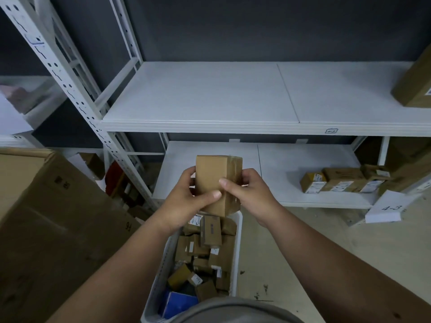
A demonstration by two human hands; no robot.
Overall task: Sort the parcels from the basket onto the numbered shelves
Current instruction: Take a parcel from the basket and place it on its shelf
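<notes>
A small brown cardboard parcel [215,176] stands upright in the air above the white basket [237,248]. My left hand [186,201] grips its left side with the thumb across the front. My right hand [249,192] holds its right side, thumb on the front face. The basket below holds several small brown parcels [205,250] and a blue packet [180,304]. In front stand the white shelves: an upper shelf [210,96] with a small label [331,131] on its edge, and a lower shelf [303,164].
Several labelled parcels [338,180] lie on the right of the lower shelf. A big box [415,82] sits at the upper shelf's right end. A white card marked 4-3 [389,207] leans at the right. A large cardboard carton [46,217] stands at my left.
</notes>
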